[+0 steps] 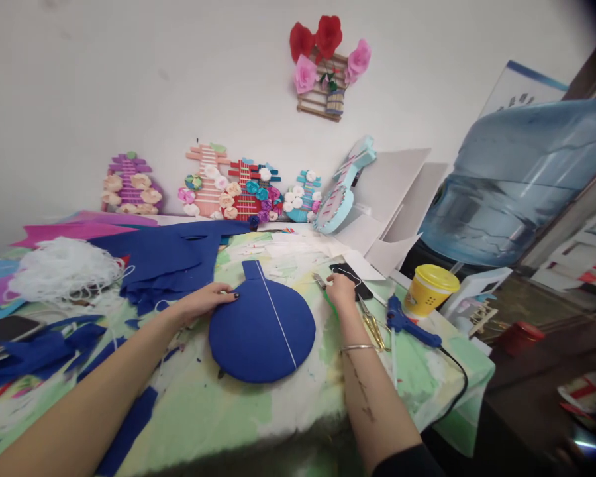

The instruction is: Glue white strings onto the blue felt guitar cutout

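Currently, the step in hand appears to be steadying and tool handling; the left hand (213,299) rests thumb-side on a royal-blue, fabric-like round panel with a short rectangular neck (258,331), its fingers loosely extended at the edge; whether they pinch from beneath cannot be told. The panel lies between the hands on a green-and-white stained table cover (193,424); a thin white cord (277,311) crosses its face diagonally, from neck to lower rim. Keeping that cord straight calls for light, even pressure on the panel.

The right hand (342,291) is curled, fingers drawn together, at a silver-tipped tool with a green handle (320,281); how firmly it is gripped cannot be told. Beside it lie a flat black phone-like slab (361,289), gold-coloured metal scissors (372,326) and a blue plastic glue gun (410,324).

Materials: the panel is smooth and matte, with a rounded outline; the heaped white cord (67,270) is tangled; the folded blue fabric (171,255) has ragged edges.
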Demonstrator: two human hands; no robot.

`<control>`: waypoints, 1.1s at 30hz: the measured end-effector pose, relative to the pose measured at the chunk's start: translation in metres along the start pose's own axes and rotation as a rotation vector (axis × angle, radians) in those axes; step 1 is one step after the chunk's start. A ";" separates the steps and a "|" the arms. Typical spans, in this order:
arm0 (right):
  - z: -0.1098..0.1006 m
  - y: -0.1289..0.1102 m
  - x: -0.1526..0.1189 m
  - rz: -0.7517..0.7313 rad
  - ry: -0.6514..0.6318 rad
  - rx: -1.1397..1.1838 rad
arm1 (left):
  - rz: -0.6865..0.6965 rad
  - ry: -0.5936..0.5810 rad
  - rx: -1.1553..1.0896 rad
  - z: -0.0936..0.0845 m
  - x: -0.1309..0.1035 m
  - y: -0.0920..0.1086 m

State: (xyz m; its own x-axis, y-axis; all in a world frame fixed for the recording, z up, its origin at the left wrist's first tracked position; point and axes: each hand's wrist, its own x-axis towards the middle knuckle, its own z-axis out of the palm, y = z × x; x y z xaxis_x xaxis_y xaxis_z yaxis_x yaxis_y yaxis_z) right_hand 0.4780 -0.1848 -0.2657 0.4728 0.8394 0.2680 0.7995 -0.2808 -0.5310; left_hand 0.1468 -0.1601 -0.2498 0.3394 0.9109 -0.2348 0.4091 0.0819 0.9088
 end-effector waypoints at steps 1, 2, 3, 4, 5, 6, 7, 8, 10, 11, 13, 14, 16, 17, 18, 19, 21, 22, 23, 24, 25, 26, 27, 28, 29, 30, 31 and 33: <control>0.004 -0.003 -0.002 -0.010 -0.012 -0.030 | -0.002 -0.029 -0.005 -0.002 -0.001 0.000; 0.007 -0.006 -0.005 -0.019 -0.020 -0.058 | -0.006 -0.056 -0.008 -0.003 -0.001 -0.001; 0.010 -0.010 -0.007 -0.026 -0.027 -0.084 | -0.011 -0.081 -0.009 -0.004 -0.002 -0.001; 0.013 -0.013 -0.010 -0.031 -0.032 -0.108 | -0.015 -0.100 -0.007 -0.005 -0.002 -0.002; 0.015 -0.016 -0.011 -0.033 -0.035 -0.131 | -0.016 -0.109 -0.002 -0.006 -0.003 -0.003; 0.016 -0.018 -0.012 -0.034 -0.036 -0.151 | -0.012 -0.110 0.006 -0.006 -0.003 -0.003; 0.017 -0.020 -0.013 -0.033 -0.035 -0.169 | -0.004 -0.106 0.017 -0.007 -0.003 -0.004; 0.017 -0.020 -0.012 -0.032 -0.032 -0.184 | 0.005 -0.099 0.030 -0.007 -0.003 -0.004; 0.018 -0.021 -0.011 -0.039 -0.021 -0.205 | 0.019 -0.085 0.054 -0.007 -0.003 -0.005; 0.019 -0.021 -0.011 -0.047 -0.015 -0.211 | 0.024 -0.079 0.063 -0.007 -0.002 -0.005; 0.020 -0.021 -0.010 -0.070 -0.003 -0.216 | 0.029 -0.069 0.067 -0.007 -0.002 -0.006; 0.021 -0.021 -0.010 -0.080 0.003 -0.217 | 0.030 -0.064 0.063 -0.007 -0.002 -0.006; 0.023 -0.021 -0.010 -0.096 0.016 -0.214 | 0.028 -0.060 0.052 -0.007 -0.002 -0.007; 0.023 -0.021 -0.010 -0.100 0.023 -0.210 | 0.026 -0.060 0.048 -0.007 -0.002 -0.008; 0.024 -0.021 -0.010 -0.103 0.031 -0.204 | 0.026 -0.061 0.044 -0.007 -0.002 -0.008; 0.024 -0.021 -0.011 -0.105 0.040 -0.196 | 0.029 -0.063 0.043 -0.007 -0.002 -0.008; 0.023 -0.021 -0.011 -0.103 0.060 -0.170 | 0.041 -0.065 0.048 -0.006 -0.003 -0.007; 0.022 -0.022 -0.011 -0.101 0.072 -0.151 | 0.049 -0.066 0.055 -0.006 -0.003 -0.007; 0.021 -0.022 -0.011 -0.099 0.083 -0.129 | 0.057 -0.069 0.066 -0.006 -0.004 -0.006; 0.020 -0.023 -0.011 -0.099 0.092 -0.102 | 0.063 -0.072 0.082 -0.005 -0.004 -0.005; 0.018 -0.024 -0.010 -0.105 0.099 -0.069 | 0.069 -0.072 0.104 -0.005 -0.004 -0.004; 0.016 -0.026 -0.010 -0.116 0.102 -0.031 | 0.076 -0.062 0.134 -0.005 -0.004 -0.003; 0.014 -0.028 -0.009 -0.134 0.099 0.015 | 0.081 -0.034 0.169 -0.005 -0.003 -0.002; 0.011 -0.031 -0.009 -0.160 0.087 0.067 | 0.083 0.016 0.206 -0.006 -0.002 -0.001; 0.009 -0.034 -0.009 -0.193 0.066 0.126 | 0.093 0.090 0.249 -0.006 0.000 0.000; 0.006 -0.037 -0.010 -0.232 0.037 0.189 | 0.119 0.188 0.298 -0.006 0.001 0.001; 0.004 -0.041 -0.012 -0.275 0.003 0.255 | 0.170 0.295 0.347 -0.005 0.001 0.002; 0.000 -0.049 -0.020 -0.367 -0.076 0.382 | 0.335 0.476 0.409 -0.002 0.001 0.006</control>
State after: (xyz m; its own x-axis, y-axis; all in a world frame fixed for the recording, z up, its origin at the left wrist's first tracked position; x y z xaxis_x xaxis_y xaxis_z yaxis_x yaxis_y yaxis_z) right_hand 0.4293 -0.1877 -0.2452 0.1480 0.8859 0.4396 0.7088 0.2150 -0.6719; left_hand 0.1483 -0.1582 -0.2438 0.1336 0.9460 0.2954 0.6643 -0.3066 0.6817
